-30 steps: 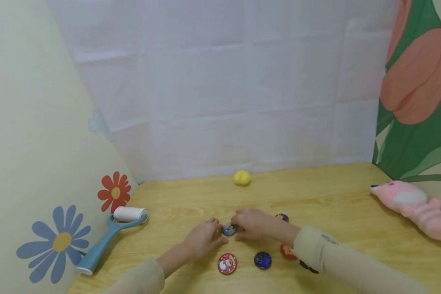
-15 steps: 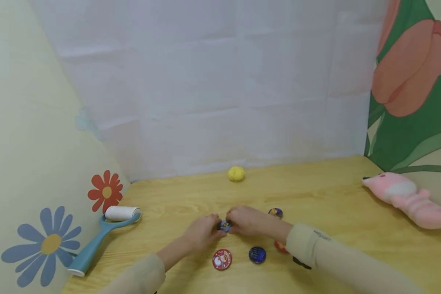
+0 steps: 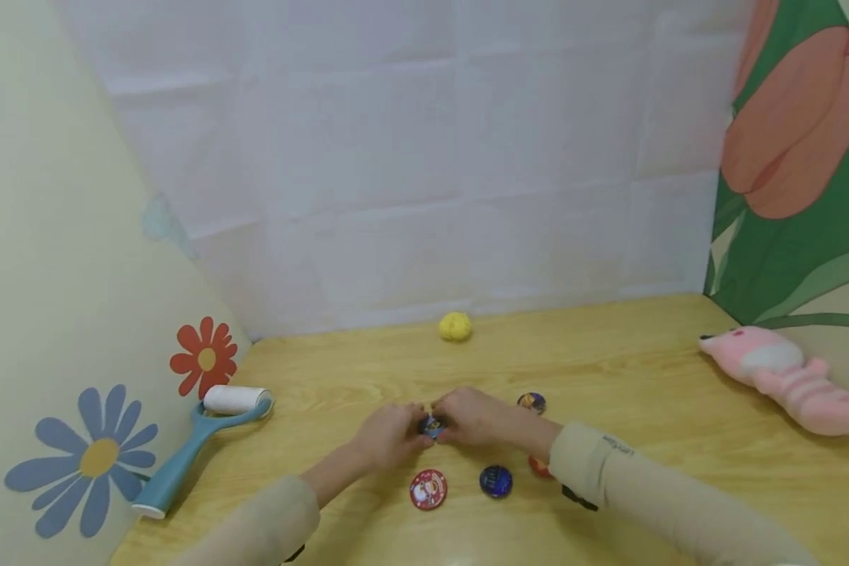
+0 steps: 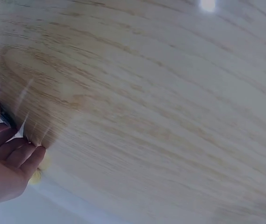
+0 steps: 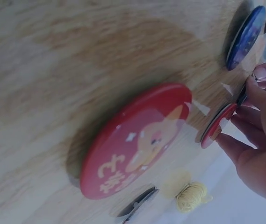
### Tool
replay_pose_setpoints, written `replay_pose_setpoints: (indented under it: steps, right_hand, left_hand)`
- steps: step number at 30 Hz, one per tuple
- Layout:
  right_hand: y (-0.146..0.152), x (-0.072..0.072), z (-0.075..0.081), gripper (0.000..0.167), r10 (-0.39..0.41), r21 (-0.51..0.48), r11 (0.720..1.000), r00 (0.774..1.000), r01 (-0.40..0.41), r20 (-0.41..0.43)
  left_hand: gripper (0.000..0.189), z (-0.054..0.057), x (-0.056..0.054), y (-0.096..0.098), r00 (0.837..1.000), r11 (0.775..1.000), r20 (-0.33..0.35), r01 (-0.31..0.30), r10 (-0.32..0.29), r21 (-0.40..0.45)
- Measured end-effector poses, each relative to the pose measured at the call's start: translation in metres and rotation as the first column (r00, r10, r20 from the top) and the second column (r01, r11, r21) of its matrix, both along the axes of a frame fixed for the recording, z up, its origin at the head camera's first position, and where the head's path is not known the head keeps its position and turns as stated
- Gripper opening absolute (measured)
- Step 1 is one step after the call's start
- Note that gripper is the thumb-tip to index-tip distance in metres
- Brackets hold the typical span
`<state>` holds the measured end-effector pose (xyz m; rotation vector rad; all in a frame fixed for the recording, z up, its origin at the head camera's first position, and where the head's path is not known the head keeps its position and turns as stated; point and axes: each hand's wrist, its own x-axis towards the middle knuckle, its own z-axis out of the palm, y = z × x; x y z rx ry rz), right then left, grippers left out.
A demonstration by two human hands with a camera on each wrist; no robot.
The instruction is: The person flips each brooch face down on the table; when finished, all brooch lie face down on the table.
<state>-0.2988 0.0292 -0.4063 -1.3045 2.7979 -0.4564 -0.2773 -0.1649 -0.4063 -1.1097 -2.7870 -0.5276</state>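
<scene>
In the head view, a small round blue button badge (image 3: 433, 426) sits between my two hands, its edges covered by fingers. My left hand (image 3: 389, 436) pinches its left side and my right hand (image 3: 472, 417) its right side. The left wrist view shows the dark edge of the badge (image 4: 6, 116) between thumb and fingers. A red badge (image 5: 217, 126) lies right by my right fingers in the right wrist view. Closer to me lie a red badge with a white figure (image 3: 428, 489) and a dark blue badge (image 3: 496, 481).
Another dark badge (image 3: 531, 402) and a red badge (image 3: 540, 467), partly hidden by the right sleeve, lie to the right. A yellow yarn ball (image 3: 455, 326) stands at the back. A lint roller (image 3: 201, 440) lies left, a pink plush toy (image 3: 785, 377) right on the wooden table (image 3: 630, 377).
Both hands have closed in on the blue badge from its two sides and now cover more of it. The whole head view has shifted slightly; the other badges lie as before.
</scene>
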Motion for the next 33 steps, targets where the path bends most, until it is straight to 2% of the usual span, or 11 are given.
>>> replay_pose_setpoints:
  steps: [4,9,15,20,27,30,33]
  right_hand:
    - [0.0004,-0.0015,0.0011,0.022,0.0,-0.028,1.0,0.999,0.001,0.032]
    - [0.0015,-0.0041,0.0028,0.023,-0.001,-0.025,1.0,0.999,0.002,0.042]
    - [0.0015,-0.0048,0.0029,0.02,-0.002,-0.021,1.0,0.999,0.003,0.051]
    - [0.0021,-0.0049,0.0047,0.022,0.002,-0.026,1.0,0.999,-0.001,0.044]
    - [0.004,-0.0063,0.0069,0.021,-0.023,-0.021,0.999,0.999,0.024,0.044]
    - [0.0023,-0.0059,0.0072,0.017,-0.048,-0.02,0.999,0.998,0.049,0.043]
    - [-0.0022,-0.0041,0.0071,0.016,-0.07,-0.015,0.997,0.998,0.07,0.008]
  left_hand:
    - [0.014,0.0023,-0.0005,0.0012,1.0,1.0,0.024,-0.004,0.004,-0.013]
    - [0.014,0.0018,-0.002,0.0023,1.0,0.999,0.002,0.005,-0.005,-0.054]
    - [0.011,0.0011,-0.0006,0.0004,0.998,0.997,-0.025,0.05,-0.051,-0.05]
    - [0.01,0.0034,0.0005,-0.0002,0.998,0.998,-0.021,0.05,-0.051,-0.049]
    - [0.012,0.0023,0.0004,0.0014,0.988,0.989,-0.145,0.038,-0.059,-0.144]
    - [0.015,-0.0001,0.0004,0.0015,0.987,0.99,-0.154,0.027,-0.048,-0.14]
    - [0.015,-0.0028,0.0011,-0.0004,0.988,0.992,-0.151,-0.009,-0.011,-0.126]
